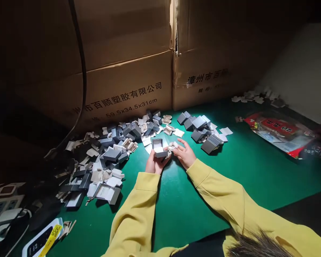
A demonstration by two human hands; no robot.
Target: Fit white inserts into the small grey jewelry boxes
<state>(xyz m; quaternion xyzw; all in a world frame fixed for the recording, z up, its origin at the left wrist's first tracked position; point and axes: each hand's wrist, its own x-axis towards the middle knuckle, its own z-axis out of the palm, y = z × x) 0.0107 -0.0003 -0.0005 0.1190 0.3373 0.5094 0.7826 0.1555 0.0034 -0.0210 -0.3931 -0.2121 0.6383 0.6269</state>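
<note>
On the left we saw a messy heap of small gray boxes (111, 155) on the green counter (176, 214). We thought the open box (161, 155) beside it could drop if the left hand (154, 166) held it too loosely. That hand was half curled and cupped the box from below, its open side facing us. Just right of the box, a crumpled pale piece (172, 145) could tear, we guessed, if tugged hard. The right hand (186, 155) was nearly closed, pinching that piece. Farther right lay more boxes (211, 144).

Head-worn view, forward and down
</note>
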